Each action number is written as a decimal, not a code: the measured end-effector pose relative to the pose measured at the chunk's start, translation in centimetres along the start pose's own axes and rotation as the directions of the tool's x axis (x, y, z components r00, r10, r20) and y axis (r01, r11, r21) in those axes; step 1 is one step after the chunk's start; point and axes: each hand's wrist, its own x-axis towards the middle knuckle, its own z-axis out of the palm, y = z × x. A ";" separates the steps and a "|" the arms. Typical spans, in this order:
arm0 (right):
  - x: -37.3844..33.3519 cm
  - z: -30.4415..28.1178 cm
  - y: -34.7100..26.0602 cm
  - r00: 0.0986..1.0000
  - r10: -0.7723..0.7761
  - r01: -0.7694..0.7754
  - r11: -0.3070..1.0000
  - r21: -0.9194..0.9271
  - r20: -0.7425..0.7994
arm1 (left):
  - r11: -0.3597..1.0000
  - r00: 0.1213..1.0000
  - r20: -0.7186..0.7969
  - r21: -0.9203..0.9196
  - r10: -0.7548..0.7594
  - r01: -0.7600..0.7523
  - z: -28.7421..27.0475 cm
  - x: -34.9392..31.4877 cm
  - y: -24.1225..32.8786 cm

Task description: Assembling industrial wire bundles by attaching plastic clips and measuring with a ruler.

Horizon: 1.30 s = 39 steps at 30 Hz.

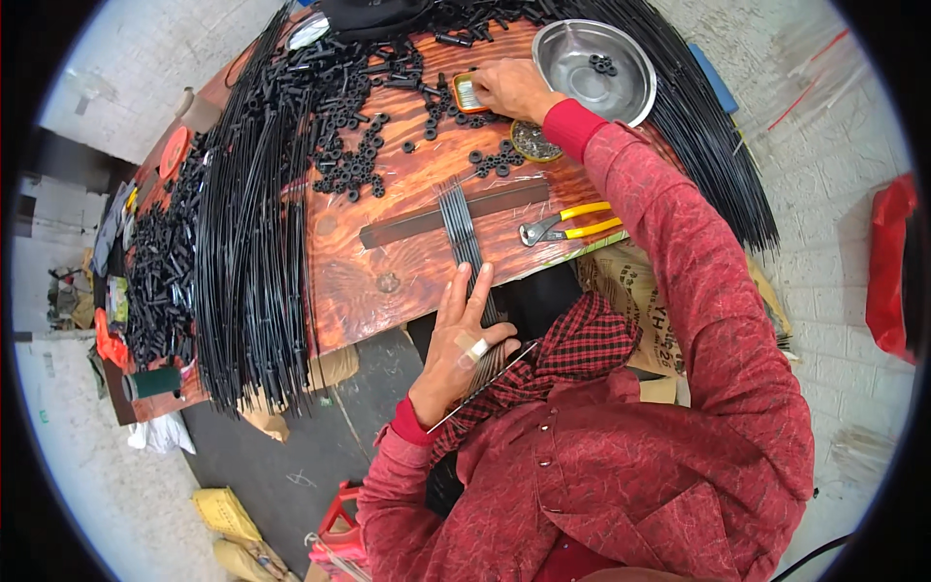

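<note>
My left hand point(461, 344), with tape on one finger, lies with fingers stretched over a row of thin dark rods point(460, 225). The rods run from my lap up onto the table, across a long dark bar point(399, 228). A single thin rod point(485, 385) slants under the hand. My right hand point(514, 89) reaches to a small orange-rimmed tin point(458, 95) with pale contents, its fingers bent together at the edge; what they pinch, if anything, is hidden. Beside its wrist sits a round tin point(534, 143) of small metal bits.
Yellow-handled pincers point(567, 225) lie near the table's front edge. A metal bowl point(621, 82) with a few black rings stands at the back right. Black rings point(351, 160) and long black rods point(252, 262) are heaped on the left; more rods point(713, 136) curve along the right.
</note>
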 end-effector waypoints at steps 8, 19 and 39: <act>0.1 -1.7 -0.3 0.993 -0.001 0.002 1.000 0.010 -0.115 | 1.000 1.000 0.007 0.015 -0.004 0.003 -0.1 -0.4 0.2; -1.5 -5.5 -4.1 0.969 0.014 -0.121 0.897 0.424 0.247 | 1.000 1.000 -0.003 -0.005 -0.013 0.013 0.0 -0.4 0.3; -5.0 -6.0 -6.8 0.890 -0.286 0.023 0.805 0.593 0.355 | 1.000 1.000 -0.002 -0.014 -0.022 0.022 0.2 -0.8 0.6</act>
